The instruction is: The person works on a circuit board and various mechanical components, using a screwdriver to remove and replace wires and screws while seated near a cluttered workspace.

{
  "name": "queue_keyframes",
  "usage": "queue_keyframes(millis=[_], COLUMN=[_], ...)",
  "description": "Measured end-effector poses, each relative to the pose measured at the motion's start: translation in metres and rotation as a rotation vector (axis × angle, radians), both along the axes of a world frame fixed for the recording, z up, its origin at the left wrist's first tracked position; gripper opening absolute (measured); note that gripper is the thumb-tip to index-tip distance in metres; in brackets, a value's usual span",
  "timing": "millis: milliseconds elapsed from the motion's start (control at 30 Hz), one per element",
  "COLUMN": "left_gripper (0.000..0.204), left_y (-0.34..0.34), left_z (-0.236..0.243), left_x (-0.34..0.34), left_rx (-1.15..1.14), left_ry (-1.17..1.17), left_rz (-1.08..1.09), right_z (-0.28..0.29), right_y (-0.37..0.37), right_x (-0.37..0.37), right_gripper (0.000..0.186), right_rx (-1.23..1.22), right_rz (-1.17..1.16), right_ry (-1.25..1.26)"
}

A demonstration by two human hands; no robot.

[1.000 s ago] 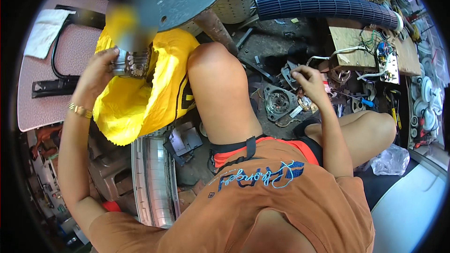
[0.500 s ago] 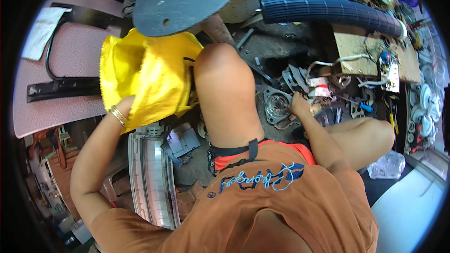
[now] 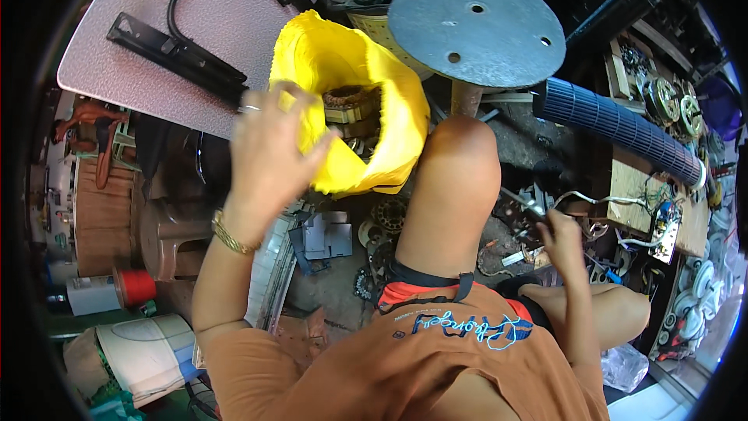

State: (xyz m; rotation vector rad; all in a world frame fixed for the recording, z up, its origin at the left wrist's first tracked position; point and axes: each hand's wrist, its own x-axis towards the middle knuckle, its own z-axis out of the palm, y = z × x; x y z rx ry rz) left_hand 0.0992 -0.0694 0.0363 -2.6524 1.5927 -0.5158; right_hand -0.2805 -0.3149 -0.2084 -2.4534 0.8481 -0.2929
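Observation:
A yellow sack (image 3: 405,109) stands with its mouth spread wide, and inside it sits a motor stator with copper windings (image 3: 352,101). Below the winding, more metal parts show in the sack. My left hand (image 3: 273,152), smeared by motion, is at the sack's left rim with its fingers apart and nothing in them. On the right, beyond my raised knee, my right hand (image 3: 559,238) is closed round a silvery metal part (image 3: 533,206); blur and the fingers hide its exact shape.
A round grey metal plate on a post (image 3: 477,27) rises behind my knee. To its right lies a long dark blower wheel (image 3: 619,129). A pink tabletop (image 3: 156,70) carries black metal rails. Wired circuit board (image 3: 665,230), tools and scrap crowd the right; a brown stool (image 3: 167,226) stands left.
My left hand has come out of the sack and moved up its left side. The sack's mouth now faces me, showing the stator. My right hand has lifted a metal part; the view has shifted left.

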Motion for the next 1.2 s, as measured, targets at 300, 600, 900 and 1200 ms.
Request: queue_keyframes(millis=[300,600,900,1200], left_gripper=[0.044,0.033,0.031,0.033], left_y=[0.059,0.066,0.067,0.085], left_z=[-0.079,-0.059,-0.072,-0.062], left_x=[0.123,0.107,0.108,0.042], left_rx=[-0.288,-0.884,-1.097,-0.826], left_ry=[1.267,1.343,1.257,1.099], left_rz=[0.287,0.260,0.140,0.013], right_z=[0.260,0.299,0.199,0.183], right_y=[0.031,0.080,0.066,0.073], right_x=[0.082,0.342,0.322,0.167], right_gripper=[0.018,0.012,0.056,0.023], right_rx=[-0.496,-0.364,-0.127,-0.481], right_rz=[0.154,0.313,0.598,0.718], right_ry=[-0.736,-0.910,0.010,-0.037])
